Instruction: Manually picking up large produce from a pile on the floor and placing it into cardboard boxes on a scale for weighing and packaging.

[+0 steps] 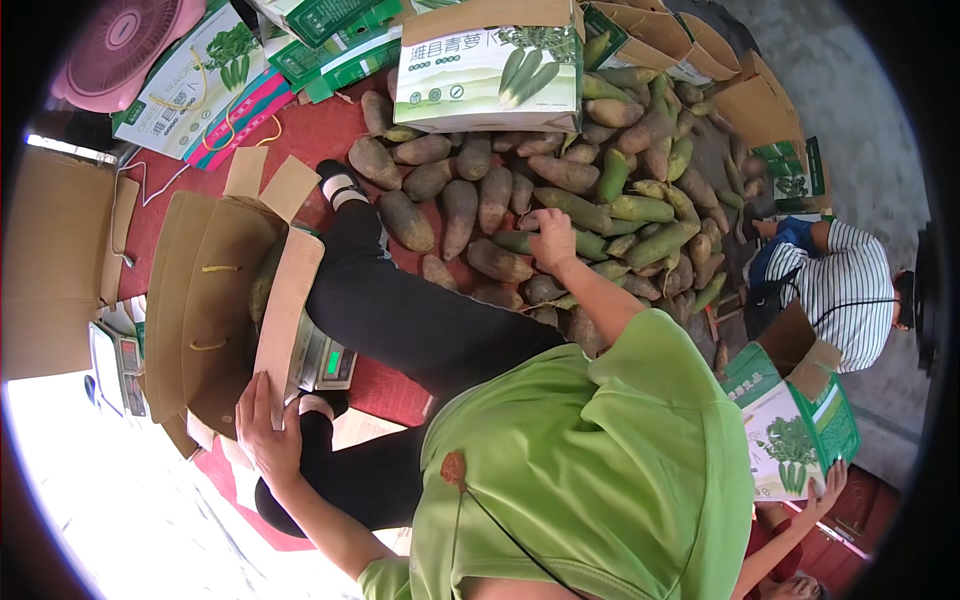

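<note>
My left hand (270, 430) grips the near edge of an open brown cardboard box (285, 320), thumb and fingers on either side of its flap. Inside the box, part of a radish (264, 285) shows; the rest is hidden by the walls. Under the box sits a weighing scale (333, 364) with a lit green display. My right hand (553, 240) reaches into a large heap of earthy green radishes (460, 215). Its fingers are bent around the end of one green radish (513, 241), partly hidden by the hand.
A printed white-and-green carton (488, 85) stands behind the heap, with more cartons (650, 40) at the back right. At the upper left is a pink fan (125, 45). A second scale (120, 365) lies left. On the right are a person in a striped shirt (850, 290) and another person's hand (828, 490) holding a carton (790, 430).
</note>
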